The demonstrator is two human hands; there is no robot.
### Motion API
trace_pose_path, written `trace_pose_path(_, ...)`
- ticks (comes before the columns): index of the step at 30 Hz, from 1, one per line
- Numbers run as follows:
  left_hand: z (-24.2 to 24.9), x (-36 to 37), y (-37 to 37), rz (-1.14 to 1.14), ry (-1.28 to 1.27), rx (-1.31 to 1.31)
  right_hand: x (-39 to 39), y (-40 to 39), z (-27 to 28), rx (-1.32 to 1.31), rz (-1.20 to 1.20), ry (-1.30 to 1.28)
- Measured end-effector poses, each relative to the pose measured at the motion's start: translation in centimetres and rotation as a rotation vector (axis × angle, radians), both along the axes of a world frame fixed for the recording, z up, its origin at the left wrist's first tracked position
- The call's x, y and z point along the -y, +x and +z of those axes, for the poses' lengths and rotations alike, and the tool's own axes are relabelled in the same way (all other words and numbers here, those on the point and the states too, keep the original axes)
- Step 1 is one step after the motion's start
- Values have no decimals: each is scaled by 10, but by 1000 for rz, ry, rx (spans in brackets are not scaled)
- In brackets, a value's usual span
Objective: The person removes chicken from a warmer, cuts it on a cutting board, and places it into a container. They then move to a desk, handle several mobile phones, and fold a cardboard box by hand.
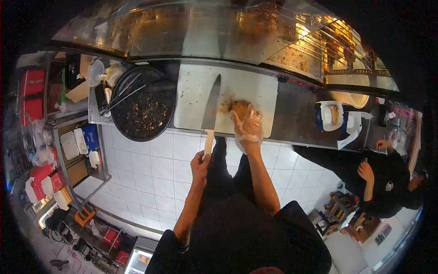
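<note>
Gripping the wooden handle, the left hand [200,165] is holding a large knife [211,107] with its blade lying flat across the white cutting board [194,91], fingers wrapped shut around it. The gloved right hand [247,125] is pressing open-palmed on a browned piece of food [238,108] just right of the blade, likely steadying it. Left of the board, on the bench, a dark round pan [143,107] is carrying tongs.

no readable text anywhere, white emblem on the co-worker's dark shirt [388,186] too small to make out, red packets on the left shelf [33,93] too blurred to read
</note>
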State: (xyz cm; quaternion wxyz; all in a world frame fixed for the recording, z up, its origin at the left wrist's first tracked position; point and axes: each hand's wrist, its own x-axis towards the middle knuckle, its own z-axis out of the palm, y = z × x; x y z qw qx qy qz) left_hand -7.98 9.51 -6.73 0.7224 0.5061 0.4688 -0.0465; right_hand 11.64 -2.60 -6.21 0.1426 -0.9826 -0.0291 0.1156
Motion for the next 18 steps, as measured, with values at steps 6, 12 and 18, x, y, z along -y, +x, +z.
trace_pose_path(6,24,72,8,-133,-168,106,7,-60,-42,-644,-181,723)
trace_pose_path(12,5,66,53,-593,382,231,62,-27,-9,-359,-4,398)
trace_pose_path(18,-26,29,261,-631,1016,887,38,-12,-6,-444,44,46)
